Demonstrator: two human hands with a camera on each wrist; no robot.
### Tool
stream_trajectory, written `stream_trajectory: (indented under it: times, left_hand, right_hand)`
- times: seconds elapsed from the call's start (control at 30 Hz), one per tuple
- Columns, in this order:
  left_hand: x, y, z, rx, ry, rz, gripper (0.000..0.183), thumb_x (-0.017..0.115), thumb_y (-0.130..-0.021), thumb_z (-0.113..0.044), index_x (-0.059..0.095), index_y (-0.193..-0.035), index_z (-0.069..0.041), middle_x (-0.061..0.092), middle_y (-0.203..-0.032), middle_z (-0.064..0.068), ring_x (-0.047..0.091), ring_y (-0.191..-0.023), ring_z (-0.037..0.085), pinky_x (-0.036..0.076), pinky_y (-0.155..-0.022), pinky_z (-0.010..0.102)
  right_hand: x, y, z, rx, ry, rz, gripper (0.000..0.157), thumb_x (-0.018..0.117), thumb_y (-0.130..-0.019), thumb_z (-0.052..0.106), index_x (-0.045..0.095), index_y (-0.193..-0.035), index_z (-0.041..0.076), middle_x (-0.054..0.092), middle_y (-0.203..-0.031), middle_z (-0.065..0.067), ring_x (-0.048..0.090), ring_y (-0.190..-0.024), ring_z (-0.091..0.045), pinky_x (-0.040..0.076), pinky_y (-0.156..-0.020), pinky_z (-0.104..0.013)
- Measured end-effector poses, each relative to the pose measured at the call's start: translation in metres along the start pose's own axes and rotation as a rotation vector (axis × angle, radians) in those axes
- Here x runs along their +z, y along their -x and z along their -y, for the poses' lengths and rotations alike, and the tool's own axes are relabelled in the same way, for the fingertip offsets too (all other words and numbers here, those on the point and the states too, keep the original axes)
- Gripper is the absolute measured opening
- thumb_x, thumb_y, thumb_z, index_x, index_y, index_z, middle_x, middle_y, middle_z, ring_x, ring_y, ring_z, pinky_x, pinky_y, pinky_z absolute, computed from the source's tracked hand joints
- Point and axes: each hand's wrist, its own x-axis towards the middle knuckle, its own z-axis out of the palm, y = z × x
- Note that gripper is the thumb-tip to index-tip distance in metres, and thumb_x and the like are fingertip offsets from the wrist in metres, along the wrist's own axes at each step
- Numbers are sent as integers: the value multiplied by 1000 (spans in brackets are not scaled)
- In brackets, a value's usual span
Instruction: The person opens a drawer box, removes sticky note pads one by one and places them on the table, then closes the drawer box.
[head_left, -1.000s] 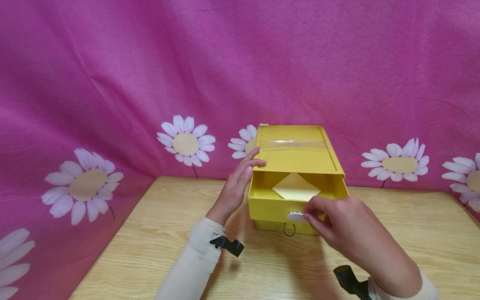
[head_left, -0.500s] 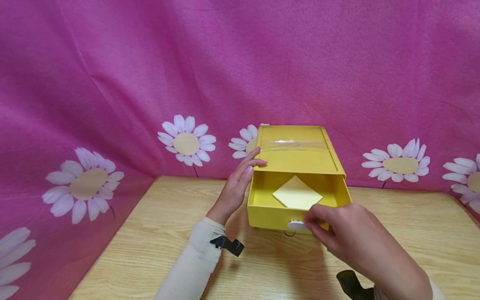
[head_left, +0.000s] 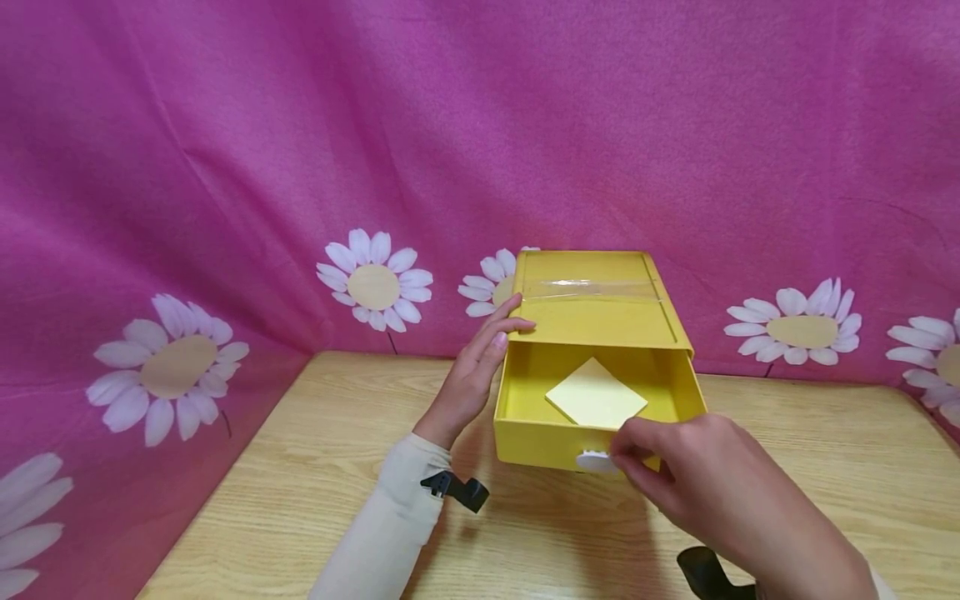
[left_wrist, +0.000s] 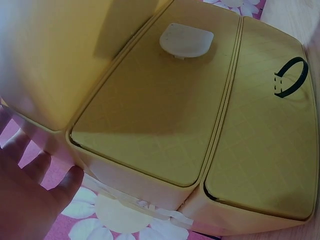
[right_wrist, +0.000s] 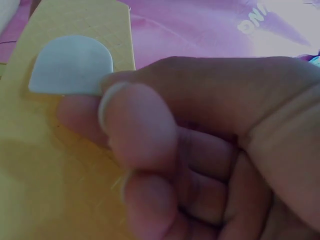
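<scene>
A yellow drawer unit (head_left: 600, 321) stands on the table, its top drawer (head_left: 534, 446) pulled out toward me. Inside, a pale yellow square sticky note pad (head_left: 596, 396) lies turned like a diamond. My right hand (head_left: 701, 479) pinches the drawer's white handle (right_wrist: 72, 67) between thumb and finger. My left hand (head_left: 468, 375) rests on the unit's left side, fingertips over its top edge. In the left wrist view, a drawer with a white handle (left_wrist: 186, 41) and one with a black loop (left_wrist: 302, 77) sit closed beside the pulled-out drawer (left_wrist: 50, 55).
Clear tape (head_left: 592, 288) runs across the unit's top. Behind it hangs a pink cloth (head_left: 600, 125) printed with daisies, which also covers the left side. The wooden table (head_left: 300, 467) extends to both sides of the unit.
My right hand has drawn the top drawer farther out toward me, and more of the sticky note pad shows. The black loop below is now out of sight in the head view. The left hand stays put.
</scene>
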Motion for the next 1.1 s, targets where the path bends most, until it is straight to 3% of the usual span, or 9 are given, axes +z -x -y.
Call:
stream_trajectory:
  times: [0.6, 0.83, 0.93, 1.1]
  left_hand:
    - [0, 0, -3, 1, -13, -3, 34, 32, -105, -12, 55, -128, -2, 27, -157, 6, 19, -146, 16, 20, -116, 42]
    - [1, -6, 37, 34, -20, -24, 35, 33, -106, -26, 57, -128, -17, 28, -155, -14, 19, -144, 6, 21, -116, 42]
    - [2, -5, 33, 25, -17, -26, 34, 33, -106, -22, 57, -128, -14, 28, -156, -11, 19, -144, 7, 20, -116, 41]
    - [2, -2, 9, 16, -6, -20, 33, 33, -104, -12, 56, -127, -3, 28, -157, 4, 19, -145, 15, 18, -117, 43]
  right_hand:
    - [-6, 4, 5, -6, -4, 61, 30, 87, -67, 14, 64, -76, 31, 45, -66, 28, 36, -56, 5, 36, -48, -17]
    - [-5, 5, 6, 5, -10, 63, 32, 86, -68, 14, 62, -75, 33, 43, -65, 28, 35, -56, 5, 35, -48, -17]
    - [-5, 6, 6, 11, -15, 70, 33, 86, -69, 13, 60, -75, 33, 43, -65, 28, 35, -55, 6, 35, -48, -17]
    - [-4, 6, 6, 11, -2, 70, 34, 86, -68, 13, 60, -75, 33, 44, -66, 28, 36, -56, 6, 36, -48, -17]
